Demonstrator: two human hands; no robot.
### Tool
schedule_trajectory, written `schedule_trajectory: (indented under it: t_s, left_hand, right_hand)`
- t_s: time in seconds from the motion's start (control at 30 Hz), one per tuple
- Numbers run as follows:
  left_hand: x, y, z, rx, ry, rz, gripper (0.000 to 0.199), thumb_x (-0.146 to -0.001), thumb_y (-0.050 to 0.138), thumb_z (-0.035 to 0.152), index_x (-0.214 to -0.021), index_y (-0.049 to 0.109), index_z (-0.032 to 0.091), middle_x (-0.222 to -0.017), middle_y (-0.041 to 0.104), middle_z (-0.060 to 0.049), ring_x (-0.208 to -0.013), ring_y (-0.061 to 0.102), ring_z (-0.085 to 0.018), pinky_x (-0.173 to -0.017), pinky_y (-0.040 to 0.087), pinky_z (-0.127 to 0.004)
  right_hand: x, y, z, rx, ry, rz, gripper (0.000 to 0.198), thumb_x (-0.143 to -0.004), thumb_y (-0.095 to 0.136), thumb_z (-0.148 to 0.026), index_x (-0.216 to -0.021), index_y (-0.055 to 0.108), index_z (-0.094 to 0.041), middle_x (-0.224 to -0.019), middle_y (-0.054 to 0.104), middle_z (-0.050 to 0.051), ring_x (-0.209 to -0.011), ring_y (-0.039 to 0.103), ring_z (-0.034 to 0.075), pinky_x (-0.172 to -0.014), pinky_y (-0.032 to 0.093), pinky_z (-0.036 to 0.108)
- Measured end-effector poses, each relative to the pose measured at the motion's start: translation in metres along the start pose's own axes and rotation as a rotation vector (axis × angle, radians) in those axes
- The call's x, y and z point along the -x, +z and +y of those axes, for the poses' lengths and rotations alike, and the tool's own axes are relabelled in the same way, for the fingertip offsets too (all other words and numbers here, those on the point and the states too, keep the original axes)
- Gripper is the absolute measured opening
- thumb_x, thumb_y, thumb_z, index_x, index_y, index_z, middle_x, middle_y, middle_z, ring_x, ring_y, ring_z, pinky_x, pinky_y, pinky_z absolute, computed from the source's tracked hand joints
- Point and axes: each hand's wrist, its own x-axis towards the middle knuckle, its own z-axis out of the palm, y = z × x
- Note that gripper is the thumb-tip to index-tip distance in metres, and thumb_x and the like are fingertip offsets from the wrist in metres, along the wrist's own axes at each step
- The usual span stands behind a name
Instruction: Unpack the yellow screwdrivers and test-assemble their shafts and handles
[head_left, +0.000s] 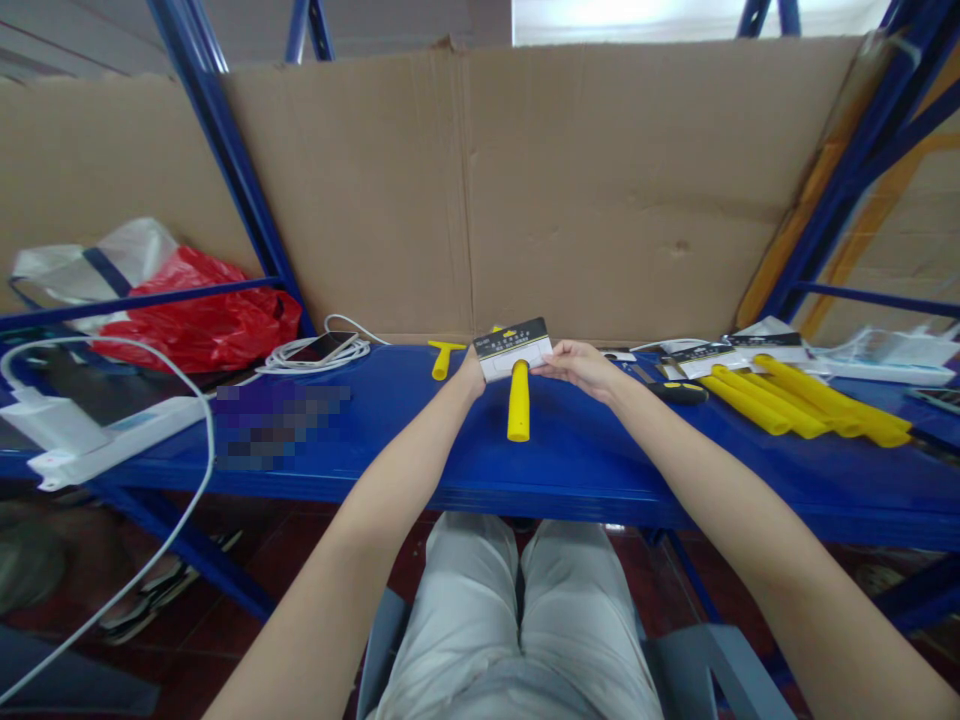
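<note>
Between my hands is a black-and-white printed card (510,345), held up above the blue bench. My left hand (474,372) is closed on its left edge, the fingertips partly hidden. At the card's lower right corner, my right hand (583,367) pinches the edge. A yellow tool handle (518,408) sticks out toward me from the lower part of the card; whether it passes through the card or is fixed to it, I cannot tell. A bit of yellow shows above the card's top edge. Left of my hands lies a T-shaped yellow tool (442,360).
Several yellow handles (795,400) lie at the right, by packaged cards (705,358) and a black-and-yellow tool (679,392). At the left are a coiled white cable (315,352), a power strip (120,440) and a red bag (206,315). Cardboard (600,190) stands behind the bench.
</note>
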Motion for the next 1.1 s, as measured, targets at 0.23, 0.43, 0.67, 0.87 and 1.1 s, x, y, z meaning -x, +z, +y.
schedule_trajectory:
  t_s: [0.23, 0.43, 0.67, 0.87, 1.1]
  left_hand:
    - [-0.006, -0.006, -0.007, -0.106, 0.11, 0.034, 0.018, -0.078, 0.052, 0.014, -0.08, 0.07, 0.014, -0.063, 0.069, -0.003, -0.069, 0.068, -0.017, -0.07, 0.053, -0.025]
    - [-0.005, -0.003, -0.006, -0.156, 0.106, 0.04, 0.019, -0.076, 0.054, 0.015, -0.086, 0.07, 0.016, -0.071, 0.071, -0.003, -0.072, 0.069, -0.017, -0.069, 0.053, -0.025]
    - [-0.007, -0.002, -0.005, -0.238, 0.08, 0.053, 0.025, -0.083, 0.049, 0.023, -0.094, 0.07, 0.015, -0.079, 0.073, -0.006, -0.074, 0.068, -0.018, -0.066, 0.052, -0.026]
    - [-0.008, -0.006, -0.005, -0.353, 0.095, 0.034, 0.043, -0.09, 0.038, 0.047, -0.099, 0.069, 0.018, -0.093, 0.072, -0.009, -0.088, 0.066, -0.021, -0.072, 0.05, -0.028]
    - [0.003, -0.007, -0.003, -0.595, 0.203, 0.052, 0.021, -0.081, 0.059, 0.023, -0.1, 0.066, 0.02, -0.099, 0.069, -0.005, -0.089, 0.062, -0.017, -0.067, 0.048, -0.023]
  right_hand:
    - [0.004, 0.005, -0.004, -0.024, -0.005, 0.1, 0.028, -0.085, 0.052, -0.001, -0.064, 0.043, -0.017, -0.062, 0.068, 0.002, -0.066, 0.069, 0.011, -0.08, 0.052, 0.029]
    - [0.002, 0.006, -0.006, -0.075, -0.019, 0.186, 0.029, -0.085, 0.051, 0.001, -0.065, 0.042, -0.017, -0.064, 0.067, 0.0, -0.063, 0.068, 0.01, -0.075, 0.053, 0.025]
    - [0.0, 0.004, -0.006, -0.128, -0.047, 0.259, 0.027, -0.087, 0.048, -0.001, -0.066, 0.042, -0.017, -0.067, 0.067, 0.001, -0.062, 0.069, 0.01, -0.069, 0.054, 0.021]
    - [0.0, 0.005, -0.007, -0.177, -0.055, 0.29, 0.026, -0.087, 0.048, -0.001, -0.068, 0.043, -0.017, -0.067, 0.068, 0.002, -0.062, 0.069, 0.011, -0.068, 0.054, 0.022]
    - [-0.002, 0.004, -0.005, -0.181, -0.036, 0.322, 0.024, -0.089, 0.046, -0.003, -0.069, 0.043, -0.017, -0.066, 0.067, 0.002, -0.057, 0.067, 0.009, -0.064, 0.053, 0.02]
